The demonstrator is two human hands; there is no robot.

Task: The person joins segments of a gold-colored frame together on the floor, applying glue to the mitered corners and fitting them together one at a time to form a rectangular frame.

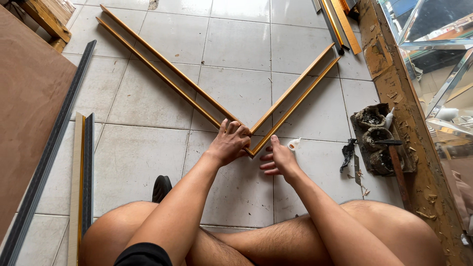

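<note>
Two hands | left grip (230, 143) clasps frame corner (251, 150) | right grip (278, 158) flat, fingers spread, touching corner

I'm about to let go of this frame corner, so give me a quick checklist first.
1. Left hand presses on the corner of the frame: ok.
2. Right hand braces the corner from outside: ok.
3. Mitre closed tight: cannot tell, the left hand covers it.
4. Both frame strips lie flat on the tiled floor: ok.
5. Small white bottle within reach beside the right hand: ok.
</note>
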